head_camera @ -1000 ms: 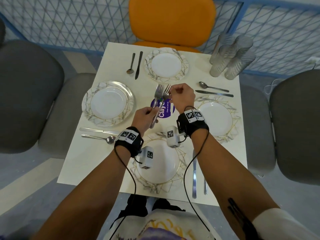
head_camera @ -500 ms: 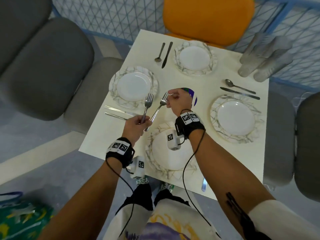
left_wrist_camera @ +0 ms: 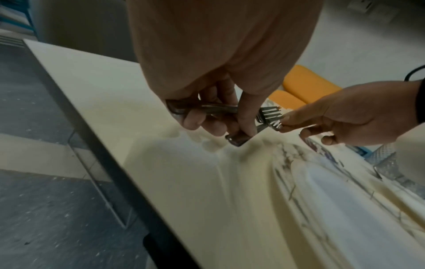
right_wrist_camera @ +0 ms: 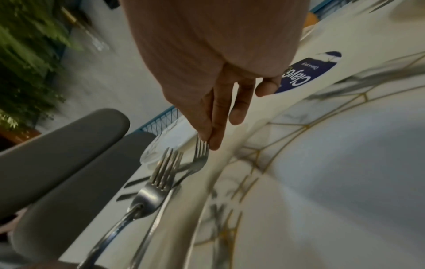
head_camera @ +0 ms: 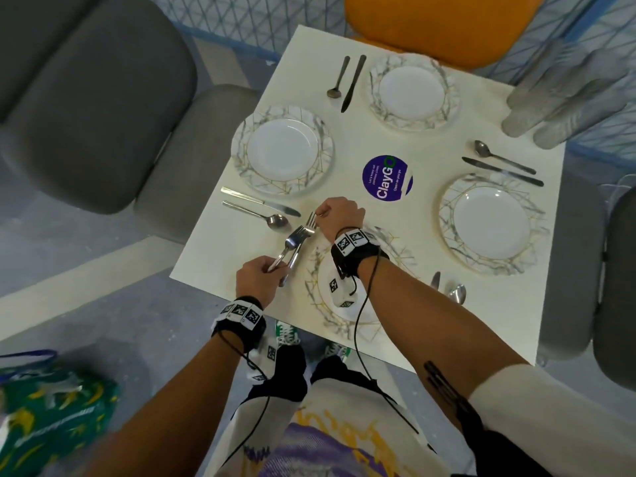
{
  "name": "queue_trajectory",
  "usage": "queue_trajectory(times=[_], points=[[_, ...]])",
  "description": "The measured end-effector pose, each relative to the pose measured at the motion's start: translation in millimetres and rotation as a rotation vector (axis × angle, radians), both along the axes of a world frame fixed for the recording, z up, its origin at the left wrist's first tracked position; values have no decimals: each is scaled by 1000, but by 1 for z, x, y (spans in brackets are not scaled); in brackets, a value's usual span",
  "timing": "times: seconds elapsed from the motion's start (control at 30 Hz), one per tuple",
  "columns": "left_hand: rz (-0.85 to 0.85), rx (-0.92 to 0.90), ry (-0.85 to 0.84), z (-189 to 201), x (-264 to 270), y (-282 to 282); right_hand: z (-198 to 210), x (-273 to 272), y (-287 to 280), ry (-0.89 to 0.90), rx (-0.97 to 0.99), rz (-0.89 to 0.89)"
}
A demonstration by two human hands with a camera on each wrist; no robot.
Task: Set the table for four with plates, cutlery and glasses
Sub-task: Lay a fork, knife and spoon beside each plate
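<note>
My left hand [head_camera: 272, 270] grips the handles of a small bunch of steel forks [head_camera: 296, 239] above the table's near-left part, just left of the near plate [head_camera: 347, 318]. My right hand [head_camera: 318, 215] pinches the tines of one fork [right_wrist_camera: 201, 147] between thumb and fingertip, angled a little apart from the rest [right_wrist_camera: 161, 180]. In the left wrist view the handles [left_wrist_camera: 207, 109] lie in my curled fingers, with the other hand [left_wrist_camera: 282, 123] at the tines. Three more marbled plates stand at the left [head_camera: 282, 149], far [head_camera: 411, 86] and right [head_camera: 492, 227]. Clear glasses [head_camera: 550, 108] are clustered at the far right corner.
A knife and spoon pair lies by each plate: left [head_camera: 261, 210], far [head_camera: 346, 80], right [head_camera: 502, 163], near [head_camera: 447, 287]. A purple round sticker [head_camera: 387, 179] marks the white table's [head_camera: 361, 132] middle. Grey chairs [head_camera: 103, 98] and an orange chair [head_camera: 440, 25] surround it.
Both hands have carried the forks from over the table's middle down to its near-left part beside the near plate. The right hand's pinch on one fork's tines stays.
</note>
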State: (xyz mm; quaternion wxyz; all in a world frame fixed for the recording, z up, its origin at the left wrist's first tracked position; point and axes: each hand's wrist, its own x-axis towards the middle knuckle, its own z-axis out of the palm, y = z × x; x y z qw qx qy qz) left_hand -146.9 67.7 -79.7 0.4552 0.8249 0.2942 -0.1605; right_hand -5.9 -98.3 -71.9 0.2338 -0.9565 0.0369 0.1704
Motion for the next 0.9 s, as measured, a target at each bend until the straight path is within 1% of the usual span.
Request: queue_trajectory(times=[0.17, 0.4, 0.63, 0.9], points=[[29, 36, 27, -6, -4, 2, -6, -2, 10, 16, -77, 93], [-26, 60, 61, -12, -6, 6, -13, -1, 10, 53, -159, 172], [-60, 65, 65, -10, -6, 7, -15, 2, 13, 106, -183, 173], [-78, 50, 51, -6, -7, 7, -10, -1, 9, 128, -121, 149]])
